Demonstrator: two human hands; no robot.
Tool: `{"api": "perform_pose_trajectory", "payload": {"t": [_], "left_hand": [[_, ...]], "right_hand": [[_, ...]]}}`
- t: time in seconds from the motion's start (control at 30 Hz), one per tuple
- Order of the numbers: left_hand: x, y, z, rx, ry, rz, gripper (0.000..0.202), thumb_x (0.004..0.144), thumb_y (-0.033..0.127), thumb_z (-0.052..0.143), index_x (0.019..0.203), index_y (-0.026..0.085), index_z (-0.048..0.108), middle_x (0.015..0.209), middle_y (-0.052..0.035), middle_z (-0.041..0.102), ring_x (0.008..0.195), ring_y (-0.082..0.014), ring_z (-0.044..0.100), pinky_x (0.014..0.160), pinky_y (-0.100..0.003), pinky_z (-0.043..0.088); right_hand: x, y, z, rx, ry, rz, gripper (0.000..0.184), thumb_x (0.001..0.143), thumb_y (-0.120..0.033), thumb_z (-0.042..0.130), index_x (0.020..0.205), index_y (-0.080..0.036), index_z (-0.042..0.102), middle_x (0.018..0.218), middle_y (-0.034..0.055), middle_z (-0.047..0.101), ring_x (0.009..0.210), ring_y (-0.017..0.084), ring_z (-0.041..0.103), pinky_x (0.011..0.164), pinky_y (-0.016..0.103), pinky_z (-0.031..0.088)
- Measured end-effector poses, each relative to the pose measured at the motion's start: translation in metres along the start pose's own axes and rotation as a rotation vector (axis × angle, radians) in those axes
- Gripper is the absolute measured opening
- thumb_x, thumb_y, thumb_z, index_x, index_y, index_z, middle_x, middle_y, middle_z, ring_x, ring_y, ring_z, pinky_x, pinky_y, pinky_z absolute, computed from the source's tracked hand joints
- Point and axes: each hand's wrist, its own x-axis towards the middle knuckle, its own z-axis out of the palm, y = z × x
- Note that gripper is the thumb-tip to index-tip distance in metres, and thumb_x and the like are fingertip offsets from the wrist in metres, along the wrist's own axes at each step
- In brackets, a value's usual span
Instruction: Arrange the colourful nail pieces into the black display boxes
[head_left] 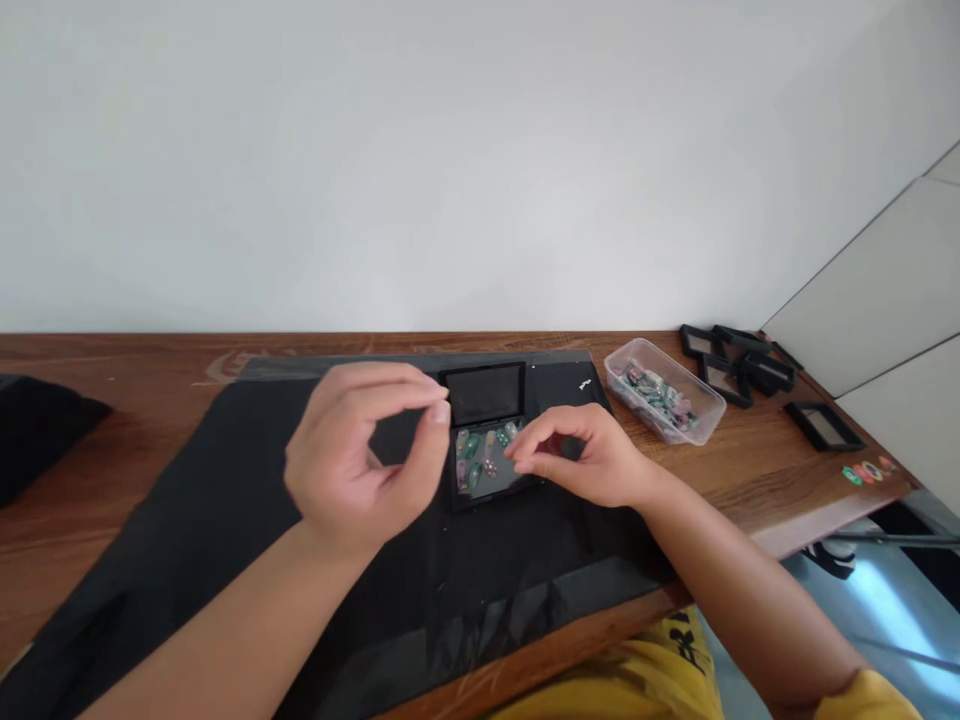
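Note:
Raised to the left of a small black case (497, 482), my left hand (367, 450) has its thumb and fingertips pinched together. Whether something tiny sits in that pinch is too small to make out. My right hand (577, 455) hovers over the right side of the case, thumb and fingers closed together at the tips, and covers part of it. What it holds, if anything, is hidden. The case's dark lid (486, 394) stands open at the back. Inside lie several decorated press-on nails (473, 474), green, clear and pinkish, some with ornaments.
A clear plastic tub (705, 428) of many more nails stands to the right. Beyond it lie several black cases (724, 380), with another case (825, 427) closer to the table's right end. Round stickers (870, 471) mark that edge. A black mat (390, 610) covers the wooden table.

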Motion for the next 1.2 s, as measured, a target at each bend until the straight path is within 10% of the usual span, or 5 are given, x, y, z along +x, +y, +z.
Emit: {"api": "perform_pose_trajectory", "payload": {"t": [0.33, 0.63, 1.2], "left_hand": [[0.000, 0.028, 0.009, -0.186, -0.264, 0.080, 0.015, 0.088, 0.014, 0.069, 0.087, 0.029, 0.071, 0.076, 0.0039, 0.077, 0.068, -0.0176, 0.071, 0.072, -0.036, 0.061], [-0.003, 0.027, 0.008, -0.198, -0.246, 0.096, 0.009, 0.092, 0.022, 0.074, 0.090, 0.028, 0.067, 0.079, 0.0026, 0.076, 0.072, -0.0171, 0.070, 0.072, -0.035, 0.060], [0.000, 0.032, 0.009, -0.165, -0.165, 0.176, 0.017, 0.090, 0.011, 0.079, 0.095, 0.024, 0.068, 0.078, 0.0030, 0.072, 0.069, -0.0137, 0.066, 0.066, -0.031, 0.058]], "right_hand": [[0.002, 0.000, -0.002, 0.459, 0.034, 0.127, 0.039, 0.078, -0.059, 0.087, 0.086, -0.023, 0.077, 0.077, 0.0010, 0.076, 0.062, 0.011, 0.064, 0.058, 0.024, 0.055], [0.003, 0.003, 0.002, 0.576, 0.015, 0.164, 0.042, 0.074, -0.047, 0.093, 0.104, -0.025, 0.073, 0.080, -0.0029, 0.077, 0.065, 0.009, 0.068, 0.055, 0.019, 0.053], [0.003, 0.006, 0.008, 0.792, -0.007, 0.207, 0.024, 0.072, -0.041, 0.096, 0.082, -0.025, 0.082, 0.083, -0.0001, 0.083, 0.060, 0.009, 0.073, 0.051, 0.017, 0.056]]}}
